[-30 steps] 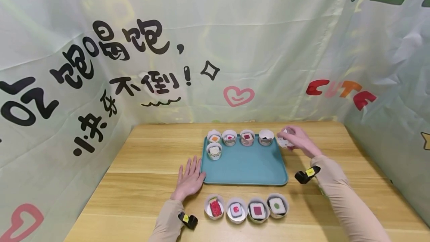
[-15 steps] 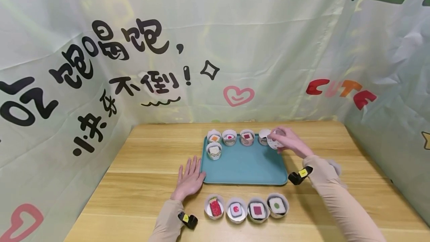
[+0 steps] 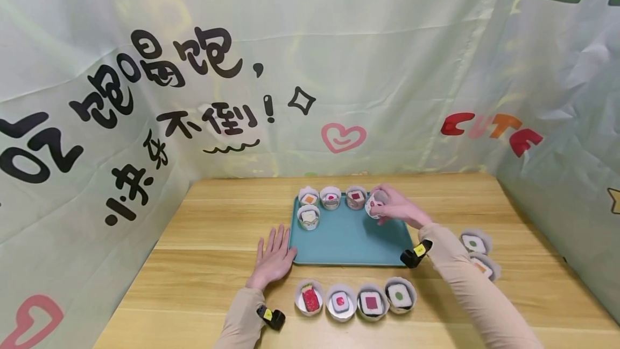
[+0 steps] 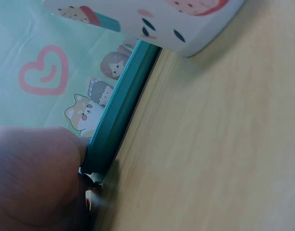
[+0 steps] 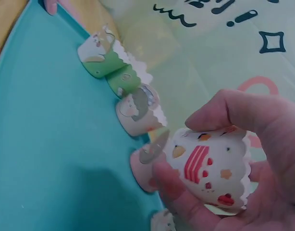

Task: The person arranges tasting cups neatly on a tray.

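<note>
In the head view my right hand [image 3: 398, 208] holds a white paper baking cup [image 3: 374, 206] over the back right of the blue tray [image 3: 351, 246]. In the right wrist view that patterned baking cup [image 5: 212, 166] sits tilted between thumb and fingers; its inside is hidden. Along the tray's back stand several paper cups [image 3: 356, 198] with toy sushi pieces inside, and another cup [image 3: 309, 218] stands in front of the leftmost. A cup at the back right is hidden behind the held one. My left hand [image 3: 272, 263] lies with straight fingers beside the tray's left edge, its thumb at the rim.
In front of the tray, several cups with toy food [image 3: 341, 303] stand in a row on the wooden table [image 3: 194, 284]. Two more cups [image 3: 474, 242] stand at the right, partly behind the right forearm. A printed cloth [image 3: 397, 96] hangs behind the table.
My right hand has carried the baking cup leftward, from beyond the tray's right edge to above its back right part. The left hand has stayed in place. Two cups at right have come into view.
</note>
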`<state>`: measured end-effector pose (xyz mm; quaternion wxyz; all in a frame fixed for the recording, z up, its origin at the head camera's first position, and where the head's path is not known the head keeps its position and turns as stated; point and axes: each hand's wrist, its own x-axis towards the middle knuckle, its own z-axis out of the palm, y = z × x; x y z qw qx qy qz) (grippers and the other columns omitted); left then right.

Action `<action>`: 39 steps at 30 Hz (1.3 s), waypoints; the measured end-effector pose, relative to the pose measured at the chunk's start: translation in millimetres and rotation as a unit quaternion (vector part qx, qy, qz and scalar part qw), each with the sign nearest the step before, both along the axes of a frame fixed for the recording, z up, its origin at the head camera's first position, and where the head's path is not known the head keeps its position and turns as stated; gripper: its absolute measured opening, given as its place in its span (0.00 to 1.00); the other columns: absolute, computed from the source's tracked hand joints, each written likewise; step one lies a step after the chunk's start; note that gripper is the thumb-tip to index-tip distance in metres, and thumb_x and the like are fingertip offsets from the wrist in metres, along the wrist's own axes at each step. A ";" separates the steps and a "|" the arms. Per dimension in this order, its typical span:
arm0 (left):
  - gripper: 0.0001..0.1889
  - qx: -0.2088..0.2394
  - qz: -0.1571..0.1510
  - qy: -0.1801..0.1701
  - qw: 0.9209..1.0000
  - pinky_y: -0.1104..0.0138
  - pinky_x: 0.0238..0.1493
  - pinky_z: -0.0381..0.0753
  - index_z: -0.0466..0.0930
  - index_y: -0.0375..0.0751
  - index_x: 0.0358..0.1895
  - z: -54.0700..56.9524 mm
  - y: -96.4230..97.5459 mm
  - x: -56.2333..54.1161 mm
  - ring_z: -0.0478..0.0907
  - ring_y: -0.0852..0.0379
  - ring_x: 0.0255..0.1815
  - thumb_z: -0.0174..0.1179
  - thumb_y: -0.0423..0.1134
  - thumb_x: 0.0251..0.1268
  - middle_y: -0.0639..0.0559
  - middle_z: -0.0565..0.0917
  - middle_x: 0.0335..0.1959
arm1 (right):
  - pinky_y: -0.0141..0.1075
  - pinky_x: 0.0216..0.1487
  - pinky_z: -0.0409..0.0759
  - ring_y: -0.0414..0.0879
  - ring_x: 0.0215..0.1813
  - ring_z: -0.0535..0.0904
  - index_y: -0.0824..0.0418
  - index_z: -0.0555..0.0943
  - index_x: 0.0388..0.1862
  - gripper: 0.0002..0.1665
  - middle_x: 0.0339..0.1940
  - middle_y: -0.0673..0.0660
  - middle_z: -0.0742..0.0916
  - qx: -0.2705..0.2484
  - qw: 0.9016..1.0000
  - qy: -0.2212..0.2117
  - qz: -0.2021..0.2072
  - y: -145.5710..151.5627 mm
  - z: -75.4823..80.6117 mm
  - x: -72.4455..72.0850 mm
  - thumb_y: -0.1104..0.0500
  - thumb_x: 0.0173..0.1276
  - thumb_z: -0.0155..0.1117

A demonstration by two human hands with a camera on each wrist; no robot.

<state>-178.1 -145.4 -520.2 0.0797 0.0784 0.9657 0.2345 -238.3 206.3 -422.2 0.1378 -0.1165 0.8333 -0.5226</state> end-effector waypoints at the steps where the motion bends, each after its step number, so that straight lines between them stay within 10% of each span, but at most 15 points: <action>1: 0.34 0.003 0.000 0.002 1.000 0.43 0.82 0.26 0.44 0.43 0.82 0.6 0.1 0.4 0.33 0.44 0.86 0.35 0.53 0.81 0.47 0.40 0.85 | 0.50 0.41 0.89 0.51 0.35 0.84 0.70 0.63 0.64 0.33 0.51 0.69 0.76 0.009 1.000 0.008 0.000 -2.7 -0.7 -0.2 0.63 0.64 0.67; 17: 0.34 -0.001 0.003 0.014 1.000 0.43 0.82 0.28 0.45 0.44 0.82 -4.7 -0.6 -1.7 0.35 0.44 0.86 0.35 0.54 0.81 0.48 0.41 0.85 | 0.39 0.32 0.82 0.48 0.26 0.82 0.65 0.62 0.71 0.44 0.51 0.68 0.80 0.135 0.988 0.070 -0.022 -43.2 -7.2 -4.7 0.54 0.62 0.73; 39: 0.34 -0.001 -0.001 0.016 1.000 0.43 0.82 0.28 0.46 0.43 0.82 -5.4 -1.0 -1.7 0.35 0.43 0.86 0.36 0.52 0.80 0.47 0.42 0.85 | 0.55 0.59 0.78 0.63 0.61 0.78 0.68 0.62 0.73 0.48 0.64 0.69 0.80 0.244 0.964 0.103 -0.019 -88.5 -15.6 -2.5 0.53 0.60 0.74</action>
